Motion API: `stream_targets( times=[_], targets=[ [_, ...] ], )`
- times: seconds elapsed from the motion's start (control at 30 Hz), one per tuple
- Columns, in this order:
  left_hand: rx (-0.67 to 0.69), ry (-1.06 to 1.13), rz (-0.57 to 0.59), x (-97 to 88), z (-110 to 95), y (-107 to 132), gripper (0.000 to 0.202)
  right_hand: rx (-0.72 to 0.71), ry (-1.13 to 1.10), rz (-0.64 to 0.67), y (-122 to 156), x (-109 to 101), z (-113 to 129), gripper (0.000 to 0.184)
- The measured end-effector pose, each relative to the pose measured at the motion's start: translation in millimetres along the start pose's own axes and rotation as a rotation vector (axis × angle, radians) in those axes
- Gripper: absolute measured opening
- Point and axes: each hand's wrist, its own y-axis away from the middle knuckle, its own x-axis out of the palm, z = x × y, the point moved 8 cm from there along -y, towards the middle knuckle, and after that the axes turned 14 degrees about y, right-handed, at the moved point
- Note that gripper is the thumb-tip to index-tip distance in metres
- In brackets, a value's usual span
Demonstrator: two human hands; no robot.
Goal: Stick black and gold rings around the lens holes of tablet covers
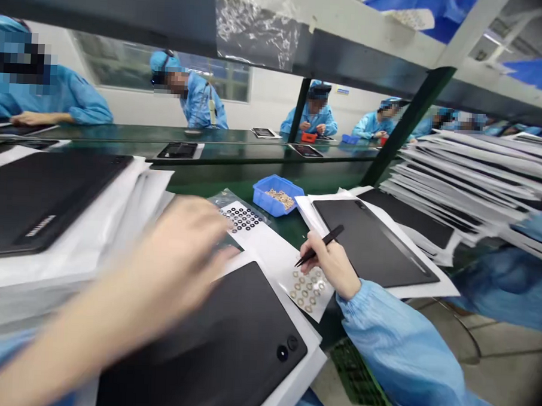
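Note:
My right hand [330,262] is closed on black tweezers [319,246], whose tips point down at a clear sheet of small gold rings [309,290]. My left hand [183,253] is smeared by motion and hovers over the top edge of a black tablet back cover [210,350] lying on white paper in front of me. Its fingers reach toward a white sheet of black rings [242,218]. I cannot make out whether the left hand holds anything. Two camera holes [287,348] show at the cover's right corner.
A blue tray of small gold parts [277,195] stands behind the sheets. Another black cover [370,240] lies to the right, with stacked covers [479,176] beyond and more covers [42,199] on the left. Several people in blue coats work across the green conveyor [237,147].

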Motion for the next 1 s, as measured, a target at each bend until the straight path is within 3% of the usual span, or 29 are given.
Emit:
stream_targets(
  times=[0.07, 0.1, 0.17, 0.23, 0.4, 0.67, 0.87, 1.0],
  targets=[
    [0.158, 0.121, 0.292, 86.2, -46, -19, 0.023, -0.023, 0.040, 0.002, 10, -2, -16, 0.053],
    [0.172, 0.167, 0.400, 119.4, -57, -25, 0.023, -0.037, 0.045, -0.016, 12, -2, -23, 0.051],
    [0.164, 0.202, 0.540, 163.9, -62, -31, 0.032, -0.039, 0.033, -0.072, 15, -4, -37, 0.051],
    [0.138, 0.223, 0.585, 182.5, -53, -32, 0.033, -0.026, 0.017, -0.130, 14, -5, -47, 0.052],
    [0.123, 0.261, 0.579, 187.0, -36, -28, 0.029, -0.063, 0.114, -0.168, 14, -4, -44, 0.045],
    [0.139, 0.249, 0.577, 192.7, -37, -31, 0.026, -0.050, 0.016, -0.161, 15, -6, -43, 0.036],
    [0.168, 0.287, 0.541, 196.9, -33, -34, 0.026, -0.017, -0.309, -0.100, 60, 9, -31, 0.027],
    [0.191, 0.334, 0.394, 181.2, -35, -21, 0.029, 0.045, -0.445, -0.044, 98, 29, -31, 0.023]
  ],
)
